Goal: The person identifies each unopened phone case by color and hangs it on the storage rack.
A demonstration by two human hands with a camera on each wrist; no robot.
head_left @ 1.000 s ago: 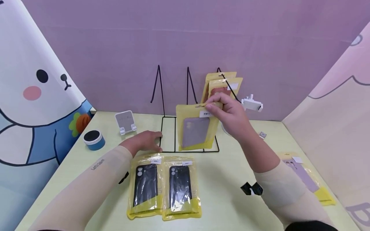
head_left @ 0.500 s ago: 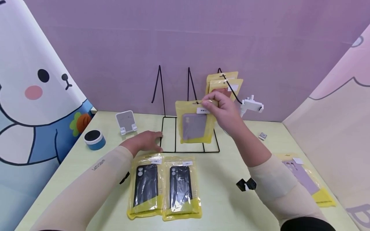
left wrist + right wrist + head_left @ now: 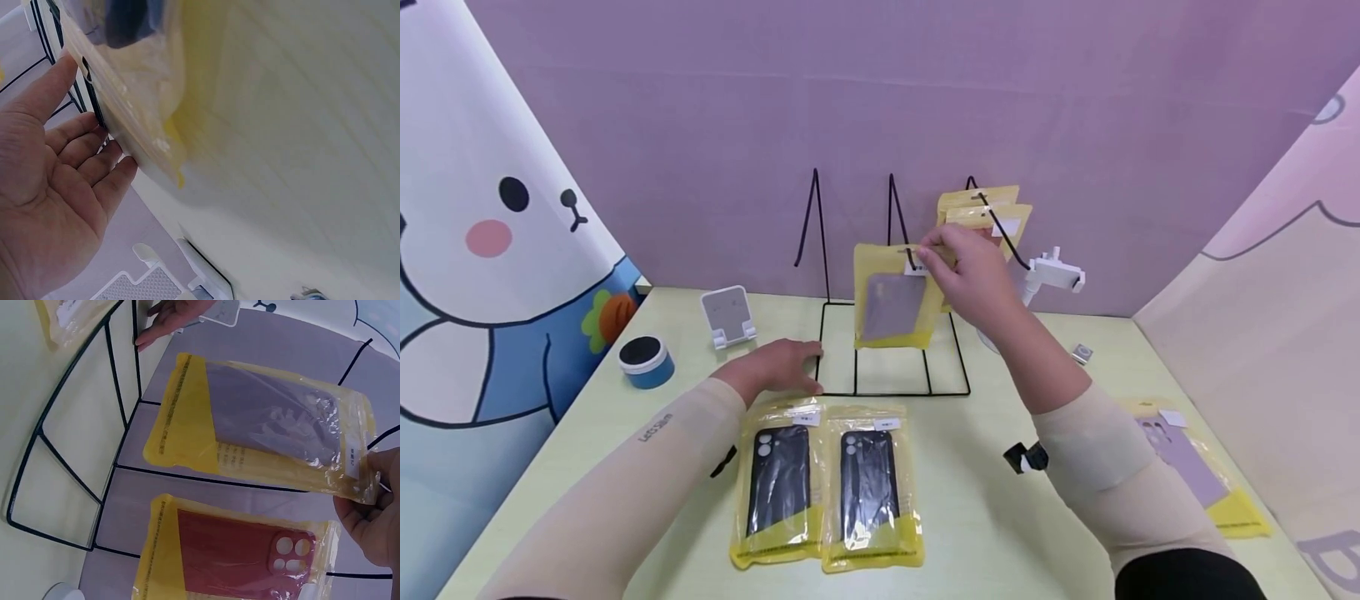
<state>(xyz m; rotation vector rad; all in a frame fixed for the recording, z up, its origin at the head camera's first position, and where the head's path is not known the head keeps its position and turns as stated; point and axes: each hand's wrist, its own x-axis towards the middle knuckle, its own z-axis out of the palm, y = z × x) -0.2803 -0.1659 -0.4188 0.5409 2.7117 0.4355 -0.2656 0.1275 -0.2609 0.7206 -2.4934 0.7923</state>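
Observation:
My right hand [image 3: 970, 275] pinches the top right corner of a clear-and-yellow bag [image 3: 891, 296] holding a purple phone case. The bag hangs upright at the middle hook [image 3: 898, 210] of a black wire display rack [image 3: 895, 394]; the hook's front end shows in front of the bag's top, at its hang hole. My left hand [image 3: 778, 367] rests at the left side of the rack's base, thumb and fingertips touching the wire. In the right wrist view, a bag with a red phone case [image 3: 240, 550] is beside the purple one, on the right hook.
Two bags with black phone cases [image 3: 778, 479] lie before the rack. Another purple-case bag [image 3: 1187, 458] lies at the right edge. A white phone stand [image 3: 727, 317] and blue jar [image 3: 646, 363] stand left; a white phone holder [image 3: 1054, 272] stands right of the rack.
My right hand has moved the purple-case bag up and back onto the middle hook, whose end now shows in front of the bag. My left hand has stayed at the rack's base.

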